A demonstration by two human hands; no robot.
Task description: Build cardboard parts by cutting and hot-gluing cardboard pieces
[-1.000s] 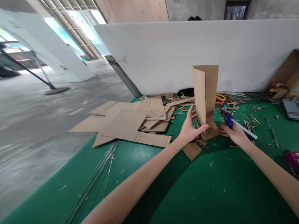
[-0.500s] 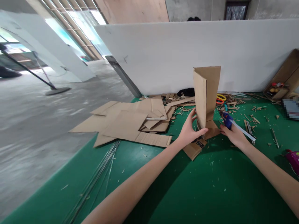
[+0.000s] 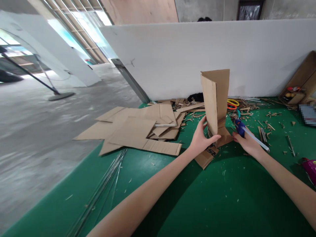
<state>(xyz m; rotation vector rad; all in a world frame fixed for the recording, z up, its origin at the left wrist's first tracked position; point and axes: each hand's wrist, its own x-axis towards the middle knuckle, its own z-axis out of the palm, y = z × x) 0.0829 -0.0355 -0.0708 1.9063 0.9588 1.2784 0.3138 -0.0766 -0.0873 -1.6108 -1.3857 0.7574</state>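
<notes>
A folded cardboard piece point(image 3: 210, 102) stands upright, two tall walls meeting at an angle and a low flap point(image 3: 224, 137) at its base. My left hand point(image 3: 201, 136) grips its lower left side, thumb across the front and fingers behind. At the right, my right hand point(image 3: 245, 143) is closed round a blue hot glue gun point(image 3: 239, 127), whose handle is mostly hidden. A whitish glue stick point(image 3: 256, 140) juts from its back over the wrist. The right fingertips touch the flap's edge. A printed cardboard scrap point(image 3: 205, 159) lies under the piece.
Flat cardboard sheets point(image 3: 133, 131) are piled on the green table point(image 3: 197, 204) at left, near long thin clear sticks point(image 3: 106, 184). Scraps, yellow-handled scissors point(image 3: 233, 102) and a purple object point(image 3: 309, 169) lie right. A white partition point(image 3: 160, 59) stands behind.
The upright cardboard walls have tilted slightly to the left at the top. Both hands stay almost in place, and the glue gun has barely moved.
</notes>
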